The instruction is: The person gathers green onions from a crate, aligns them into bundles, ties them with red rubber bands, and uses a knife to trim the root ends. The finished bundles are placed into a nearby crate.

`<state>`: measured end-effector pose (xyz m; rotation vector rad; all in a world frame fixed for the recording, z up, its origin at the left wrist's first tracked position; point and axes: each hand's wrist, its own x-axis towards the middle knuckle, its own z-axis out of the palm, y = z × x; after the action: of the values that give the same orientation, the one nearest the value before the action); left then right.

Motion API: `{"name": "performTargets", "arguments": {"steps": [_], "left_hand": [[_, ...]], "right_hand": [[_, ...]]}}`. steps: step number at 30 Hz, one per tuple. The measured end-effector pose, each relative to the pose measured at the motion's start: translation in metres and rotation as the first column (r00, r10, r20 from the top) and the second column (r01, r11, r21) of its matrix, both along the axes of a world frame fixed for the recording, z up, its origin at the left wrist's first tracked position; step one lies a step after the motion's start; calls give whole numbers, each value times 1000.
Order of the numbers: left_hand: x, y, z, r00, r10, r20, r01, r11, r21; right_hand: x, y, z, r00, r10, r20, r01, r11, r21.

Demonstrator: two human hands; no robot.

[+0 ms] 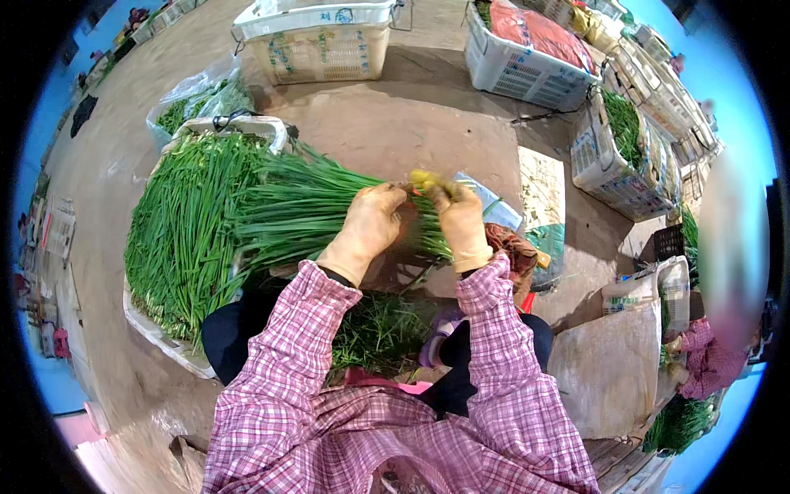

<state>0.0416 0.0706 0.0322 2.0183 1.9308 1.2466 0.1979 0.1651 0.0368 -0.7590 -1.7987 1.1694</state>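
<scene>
A large bunch of long green leaves, apparently garlic chives [308,204], lies crosswise before me, its stem ends pointing right. My left hand [370,222], in a tan glove, bends over the bunch with its fingertips pinched at a thin red strip [415,192]. On the strip's other side is my right hand [458,213], gloved too and blurred, its fingers curled together over the stems. Something yellow [424,178], perhaps glove fingertips, shows there. The bunch's leaf tips rest against more chives [191,234] heaped in a white crate [170,346] at left.
Right of the stems are a pale blue-white flat object [490,202] and a brown cloth [515,250]. Loose green trimmings [382,333] lie between my legs. White plastic crates [318,55] stand ahead, others [531,68] to the right. A co-worker's sleeve [710,358] appears at far right.
</scene>
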Motion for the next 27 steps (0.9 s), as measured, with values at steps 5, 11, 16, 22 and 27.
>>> {"name": "performTargets", "arguments": {"steps": [5,11,16,22,27], "left_hand": [[0,9,-14,986,-9,169,14,1000,-28],[2,8,-7,994,54,93,-51,998,-36],[4,14,-11,978,17,207,4,995,-103],[-2,18,-8,998,21,65,-11,988,-155],[4,21,-2,1000,0,6,0,1000,-18]], "right_hand": [[8,12,10,634,-156,758,-261,879,399],[-6,16,25,200,29,979,-592,800,97],[3,18,18,341,163,926,-530,847,46],[-6,18,0,395,-33,918,-505,827,247],[-3,13,-9,424,-180,888,-492,777,392]]}}
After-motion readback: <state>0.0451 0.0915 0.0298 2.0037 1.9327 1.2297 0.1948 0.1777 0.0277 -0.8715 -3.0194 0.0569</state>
